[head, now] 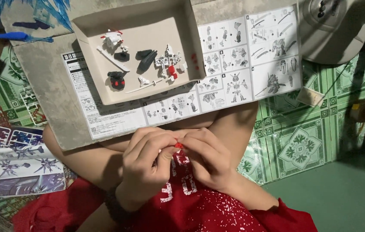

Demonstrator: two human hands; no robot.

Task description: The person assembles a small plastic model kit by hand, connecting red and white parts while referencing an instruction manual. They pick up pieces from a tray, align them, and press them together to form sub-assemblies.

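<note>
Hands meet low over red-clothed lap: left hand [148,161] and right hand [208,157], fingertips of both pinched together on a tiny red part [178,145] between them. Risk, as I judge it: piece so small that a slip would drop it into the cloth folds or onto the green patterned floor [303,146]. Beyond, white instruction sheet [234,56], rectangular, black line diagrams. On it, shallow cardboard tray [139,30] holding white, black, red model pieces [165,62]. Left, printed box lid [15,167], purple-white artwork
</note>
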